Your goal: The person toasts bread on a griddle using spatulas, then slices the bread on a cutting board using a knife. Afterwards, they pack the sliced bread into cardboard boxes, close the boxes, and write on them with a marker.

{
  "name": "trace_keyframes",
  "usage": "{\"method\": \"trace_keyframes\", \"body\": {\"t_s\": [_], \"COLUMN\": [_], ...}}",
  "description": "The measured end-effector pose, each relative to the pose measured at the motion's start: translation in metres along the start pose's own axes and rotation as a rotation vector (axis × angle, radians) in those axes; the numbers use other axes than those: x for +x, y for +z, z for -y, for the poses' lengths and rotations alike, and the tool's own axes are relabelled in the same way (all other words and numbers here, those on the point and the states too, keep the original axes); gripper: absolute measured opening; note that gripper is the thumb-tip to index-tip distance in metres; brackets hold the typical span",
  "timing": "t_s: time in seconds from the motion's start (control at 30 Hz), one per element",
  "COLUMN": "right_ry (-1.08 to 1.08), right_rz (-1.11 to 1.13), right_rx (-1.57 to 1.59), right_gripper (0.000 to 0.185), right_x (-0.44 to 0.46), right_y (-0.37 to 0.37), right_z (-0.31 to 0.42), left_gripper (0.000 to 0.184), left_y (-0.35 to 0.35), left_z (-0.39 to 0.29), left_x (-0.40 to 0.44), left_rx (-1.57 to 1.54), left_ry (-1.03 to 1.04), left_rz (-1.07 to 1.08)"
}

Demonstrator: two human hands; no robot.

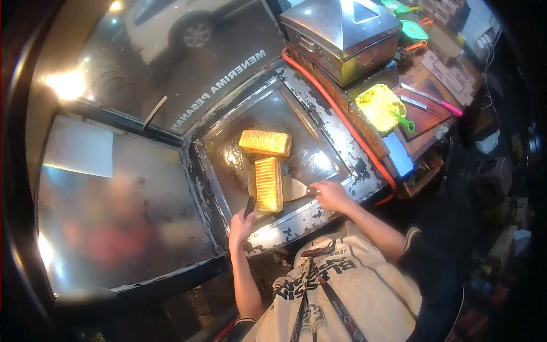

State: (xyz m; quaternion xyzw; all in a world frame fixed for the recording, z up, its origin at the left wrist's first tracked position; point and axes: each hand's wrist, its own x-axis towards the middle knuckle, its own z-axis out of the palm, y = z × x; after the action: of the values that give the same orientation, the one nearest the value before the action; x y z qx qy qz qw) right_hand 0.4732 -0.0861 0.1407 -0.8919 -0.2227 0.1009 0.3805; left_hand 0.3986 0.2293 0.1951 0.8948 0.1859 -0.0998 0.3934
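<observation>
My L hand (241,228) is wrapped round a slim black handle (250,206), and my R hand (331,195) is gripping a wide, flat, shiny metal scraper (295,188) w/ a dark handle. Btwn them there's a golden-brown, ridged, oblong bread block (269,185) on the slick, oily, square metal griddle (256,108). Can't tell if the scraper's edge is under it or just against it. A 2nd golden, ridged bread block (265,143) lies crosswise at its far end. Chipped black-and-silver metal frame (364,176) all round (srsly flaky paint), smooth red hose (348,122) alongside, lumpy yellow spread (376,105) past that.
</observation>
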Motion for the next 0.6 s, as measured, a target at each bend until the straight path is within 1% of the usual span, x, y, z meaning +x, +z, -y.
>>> {"method": "trace_keyframes", "body": {"t_s": [0.1,0.13,0.17,0.2,0.23,0.27,0.37,0.4,0.43,0.5,0.53,0.6], "right_ry": [-0.037,-0.064,-0.091,-0.120,-0.126,-0.132,-0.087,-0.060,-0.049,-0.025,-0.054,-0.115], "right_rz": [-0.026,-0.024,-0.017,-0.005,-0.031,-0.055,-0.069,-0.068,-0.059,-0.046,-0.058,-0.081], "right_rx": [0.047,0.007,-0.031,-0.069,-0.030,0.005,0.058,0.066,0.006,-0.117,-0.186,-0.325], "right_gripper": [0.034,0.034,0.034,0.033,0.032,0.032,0.029,0.028,0.028,0.027,0.026,0.025], "right_x": [0.024,0.028,0.028,0.026,0.022,0.017,0.013,0.014,0.017,0.023,0.029,0.045], "right_y": [0.026,0.025,0.020,0.014,0.007,-0.003,-0.020,-0.023,-0.024,-0.026,-0.023,-0.009], "right_z": [0.030,0.039,0.050,0.060,0.066,0.071,0.071,0.069,0.069,0.070,0.071,0.079], "left_gripper": [0.030,0.019,0.018,0.018,0.018,0.014,0.011,0.012,0.011,0.017,0.019,0.021], "left_y": [-0.010,-0.011,-0.018,-0.027,-0.034,-0.041,-0.049,-0.048,-0.045,-0.039,-0.030,-0.011], "left_z": [0.001,0.023,0.029,0.038,0.042,0.040,0.045,0.045,0.044,0.047,0.065,0.053], "left_x": [0.000,0.005,0.007,0.006,0.005,0.001,-0.007,-0.012,-0.015,-0.023,-0.018,-0.022], "left_rx": [-0.010,-0.102,-0.078,-0.054,-0.033,-0.046,-0.174,-0.243,-0.237,-0.224,-0.105,-0.149], "left_ry": [-0.123,-0.001,-0.003,-0.009,-0.016,-0.028,-0.078,-0.144,-0.177,-0.239,-0.172,-0.157], "left_rz": [0.029,-0.044,-0.060,-0.077,-0.095,-0.092,-0.079,-0.062,-0.061,-0.055,-0.068,-0.133]}}
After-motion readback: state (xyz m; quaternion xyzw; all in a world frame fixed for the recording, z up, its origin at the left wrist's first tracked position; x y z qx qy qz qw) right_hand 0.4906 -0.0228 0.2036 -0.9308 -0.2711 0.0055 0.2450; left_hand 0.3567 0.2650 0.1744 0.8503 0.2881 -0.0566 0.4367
